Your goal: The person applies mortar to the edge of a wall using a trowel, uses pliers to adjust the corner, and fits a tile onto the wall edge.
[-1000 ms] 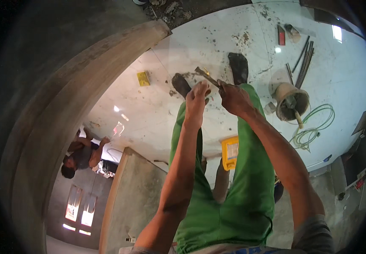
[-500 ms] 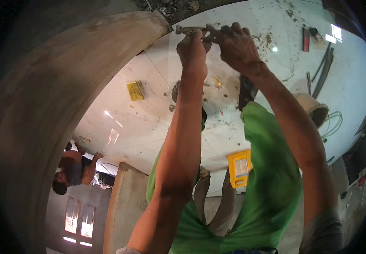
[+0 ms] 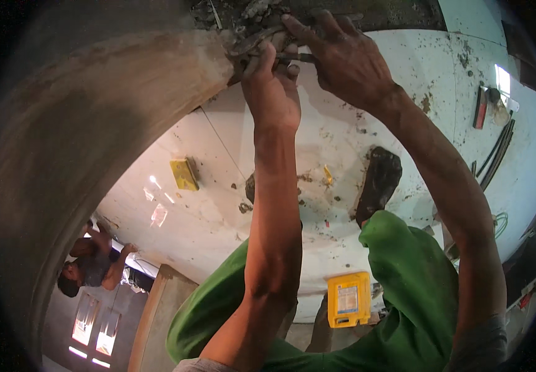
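At the top, both hands meet around a dark, dirty metal tool (image 3: 257, 42) with two arms, shaped like pliers. My left hand (image 3: 269, 93) grips it from below, its thumb up against the metal. My right hand (image 3: 353, 67) holds the handle end, the index finger stretched along the upper arm of the tool. The tool's left end lies by the corner of a curved concrete-coloured wall (image 3: 113, 93), near a strip of dark rubble (image 3: 392, 13). Whether it pinches anything there is hidden by the fingers.
Pale, dirt-specked floor slabs (image 3: 330, 242) hold a yellow box (image 3: 184, 175), a yellow jug (image 3: 348, 299), a red-and-black tool (image 3: 480, 108) and dark rods (image 3: 498, 155). My dark shoe (image 3: 379, 183) stands right of centre. Another person (image 3: 97, 263) crouches at far left.
Both hands and the tool have moved up and left, from over the pale floor to the wall's corner and the rubble strip. The view has shifted too, showing more of my right shoe.
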Motion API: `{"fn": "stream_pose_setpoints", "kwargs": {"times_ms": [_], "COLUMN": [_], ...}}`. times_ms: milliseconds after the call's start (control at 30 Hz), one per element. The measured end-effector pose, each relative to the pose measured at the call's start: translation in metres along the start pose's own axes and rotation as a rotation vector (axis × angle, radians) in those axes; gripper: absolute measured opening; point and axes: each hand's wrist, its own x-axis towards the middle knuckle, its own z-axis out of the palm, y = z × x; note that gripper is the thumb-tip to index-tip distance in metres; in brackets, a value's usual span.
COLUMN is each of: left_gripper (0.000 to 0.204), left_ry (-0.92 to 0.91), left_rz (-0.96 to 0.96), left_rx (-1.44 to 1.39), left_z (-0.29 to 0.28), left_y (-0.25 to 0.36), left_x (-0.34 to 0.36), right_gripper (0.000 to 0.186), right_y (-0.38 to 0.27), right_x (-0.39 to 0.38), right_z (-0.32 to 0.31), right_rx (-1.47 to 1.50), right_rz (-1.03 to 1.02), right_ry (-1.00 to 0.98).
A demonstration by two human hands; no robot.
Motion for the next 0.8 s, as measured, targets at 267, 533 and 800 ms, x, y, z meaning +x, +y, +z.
{"fn": "stream_pose_setpoints", "kwargs": {"times_ms": [267, 533, 800], "left_gripper": [0.031, 0.027, 0.023], "left_ry": [0.029, 0.125, -0.199], "left_rz": [0.044, 0.065, -0.092], "left_rx": [-0.063, -0.168, -0.498], "left_z": [0.007, 0.015, 0.042], "left_y": [-0.007, -0.009, -0.011], "left_x": [0.005, 0.003, 0.026], "right_gripper": [0.065, 0.037, 0.034], "right_y": [0.018, 0.025, 0.005], "right_x": [0.023, 0.05, 0.041], "right_z": [0.002, -0.017, -0.039], "right_rx": [-0.099, -0.249, -0.181], "right_rz": [-0.224, -0.19, -0.196], "right_ry": [0.162, -0.116, -0.126]}}
